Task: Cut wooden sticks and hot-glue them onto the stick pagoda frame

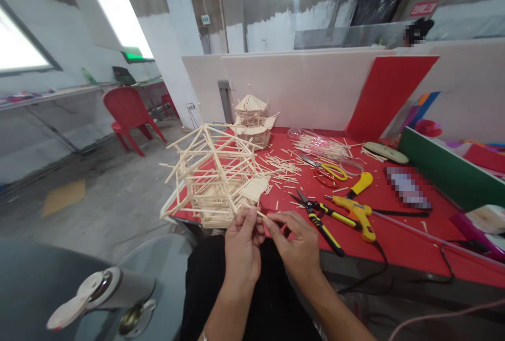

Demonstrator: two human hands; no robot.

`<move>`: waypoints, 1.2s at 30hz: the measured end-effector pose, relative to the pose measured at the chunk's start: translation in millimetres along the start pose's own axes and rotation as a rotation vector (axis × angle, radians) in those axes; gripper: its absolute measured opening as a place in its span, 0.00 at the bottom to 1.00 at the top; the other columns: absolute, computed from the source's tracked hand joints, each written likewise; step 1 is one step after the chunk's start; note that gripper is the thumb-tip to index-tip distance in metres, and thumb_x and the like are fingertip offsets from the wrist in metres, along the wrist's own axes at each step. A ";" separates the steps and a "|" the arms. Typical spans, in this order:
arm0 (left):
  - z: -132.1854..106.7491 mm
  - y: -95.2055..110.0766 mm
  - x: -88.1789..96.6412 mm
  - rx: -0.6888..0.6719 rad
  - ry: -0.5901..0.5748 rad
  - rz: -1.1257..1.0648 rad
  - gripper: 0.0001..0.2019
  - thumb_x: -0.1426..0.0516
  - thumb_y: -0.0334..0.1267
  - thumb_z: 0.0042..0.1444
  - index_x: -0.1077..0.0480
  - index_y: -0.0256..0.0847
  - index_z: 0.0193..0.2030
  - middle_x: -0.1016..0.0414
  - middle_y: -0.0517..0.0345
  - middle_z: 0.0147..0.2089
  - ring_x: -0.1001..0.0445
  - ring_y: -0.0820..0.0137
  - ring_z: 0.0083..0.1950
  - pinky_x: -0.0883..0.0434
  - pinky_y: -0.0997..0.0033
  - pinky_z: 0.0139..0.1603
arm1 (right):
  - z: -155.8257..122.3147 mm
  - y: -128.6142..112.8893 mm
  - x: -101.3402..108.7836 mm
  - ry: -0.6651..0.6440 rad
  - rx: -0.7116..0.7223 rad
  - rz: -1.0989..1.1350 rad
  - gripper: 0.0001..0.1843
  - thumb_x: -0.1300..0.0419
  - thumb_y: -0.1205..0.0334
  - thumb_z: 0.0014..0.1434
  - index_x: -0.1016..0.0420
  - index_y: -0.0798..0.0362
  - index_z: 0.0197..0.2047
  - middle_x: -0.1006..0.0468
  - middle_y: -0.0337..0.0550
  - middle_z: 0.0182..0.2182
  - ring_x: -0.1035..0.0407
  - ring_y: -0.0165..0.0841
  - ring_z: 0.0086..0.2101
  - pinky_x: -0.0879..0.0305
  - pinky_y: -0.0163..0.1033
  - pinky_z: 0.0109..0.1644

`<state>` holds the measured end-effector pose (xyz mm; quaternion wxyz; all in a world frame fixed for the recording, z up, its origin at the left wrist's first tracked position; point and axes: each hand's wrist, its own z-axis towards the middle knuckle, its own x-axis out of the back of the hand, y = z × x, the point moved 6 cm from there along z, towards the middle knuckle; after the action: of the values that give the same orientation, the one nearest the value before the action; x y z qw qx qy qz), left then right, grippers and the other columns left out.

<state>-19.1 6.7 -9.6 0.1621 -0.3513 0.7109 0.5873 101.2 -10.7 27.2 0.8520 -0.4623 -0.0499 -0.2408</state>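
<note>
A short thin wooden stick (261,215) spans the gap between my two hands, just past the front edge of the table. My left hand (243,243) pinches one end of it between thumb and fingers. The thumb and forefinger of my right hand (296,241) close on the other end. Right beyond my left hand stands an openwork pavilion frame (213,164) built of pale sticks. A flat panel of sticks laid side by side (254,187) slopes out at its near right side.
A smaller finished stick pagoda (252,120) stands behind. Loose sticks (282,166), scissors (331,170), black-and-yellow pliers (321,225) and a yellow hot glue gun (357,214) with a cord lie on the red tabletop (402,241). An open flask (118,288) stands at lower left.
</note>
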 end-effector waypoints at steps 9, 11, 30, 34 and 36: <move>-3.8 -1.1 -4.5 -0.021 -0.018 0.091 0.13 0.30 0.38 0.41 0.27 0.36 0.29 0.33 0.65 0.19 0.37 0.80 0.21 0.41 0.82 0.20 | -5.3 7.3 0.1 -0.067 -0.066 0.048 0.05 0.41 0.62 0.60 0.23 0.49 0.38 0.22 0.40 0.31 0.29 0.31 0.31 0.33 0.36 0.33; -4.1 -2.7 -3.9 -0.026 -0.014 0.100 0.12 0.30 0.38 0.40 0.27 0.36 0.29 0.33 0.66 0.18 0.38 0.81 0.20 0.42 0.83 0.20 | -5.5 8.8 1.7 -0.077 -0.085 0.058 0.06 0.41 0.61 0.60 0.23 0.49 0.38 0.22 0.40 0.31 0.29 0.31 0.31 0.33 0.35 0.32; -4.9 2.3 0.2 -0.062 -0.030 0.193 0.13 0.31 0.41 0.41 0.26 0.36 0.29 0.34 0.65 0.20 0.38 0.80 0.20 0.41 0.82 0.20 | -0.5 0.4 -5.6 -0.063 -0.061 0.114 0.06 0.42 0.62 0.61 0.23 0.48 0.38 0.22 0.40 0.31 0.29 0.31 0.31 0.32 0.35 0.32; -8.3 8.9 -2.3 -0.185 -0.103 0.426 0.07 0.33 0.39 0.45 0.24 0.39 0.29 0.31 0.62 0.22 0.36 0.77 0.21 0.37 0.78 0.23 | -3.7 6.4 9.2 -0.093 -0.100 0.092 0.06 0.41 0.60 0.59 0.23 0.49 0.40 0.22 0.41 0.33 0.29 0.32 0.33 0.34 0.33 0.29; -11.6 16.8 -4.4 -0.291 -0.155 0.601 0.05 0.34 0.36 0.46 0.21 0.42 0.32 0.25 0.56 0.28 0.29 0.71 0.26 0.33 0.75 0.29 | -0.2 9.6 20.5 -0.072 -0.143 0.096 0.12 0.39 0.58 0.58 0.25 0.48 0.47 0.23 0.41 0.33 0.30 0.30 0.30 0.35 0.32 0.27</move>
<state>-25.5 -1.9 8.3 -0.0161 -0.1000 0.6771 0.7289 123.6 -13.9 26.1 0.8251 -0.5319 -0.0410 -0.1860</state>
